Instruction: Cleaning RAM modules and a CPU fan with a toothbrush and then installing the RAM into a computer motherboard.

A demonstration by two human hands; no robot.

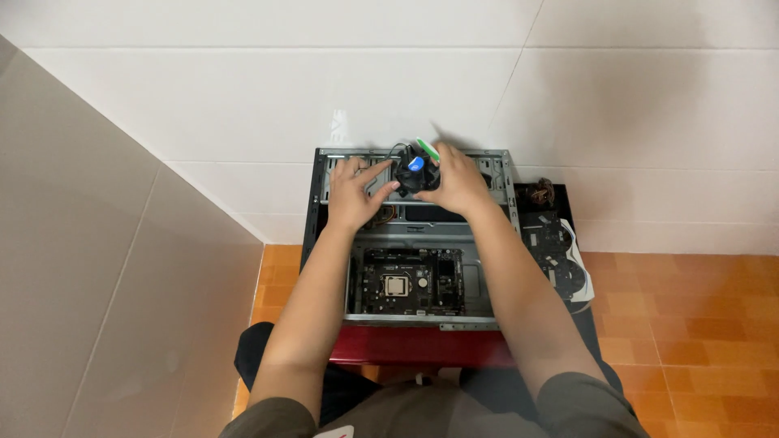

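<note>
A black cooler fan (414, 173) with a blue round centre label is held between both hands over the far end of an open grey computer case (504, 243). My left hand (352, 193) touches its left side with the thumb and fingers. My right hand (459, 182) grips its right side and also holds a green-and-white screwdriver (428, 148) that sticks up behind the fan. A thin cable loops off the fan's top left. Nearer me in the case lies a dark motherboard (412, 281) with a bare silver processor (396, 285) in its socket.
The case rests on a dark red stool or low table (422, 347) against a white tiled wall. To the right of the case lies a black side panel (557, 243) with a graphics card, cables and white paper. Orange floor tiles (690, 308) lie around.
</note>
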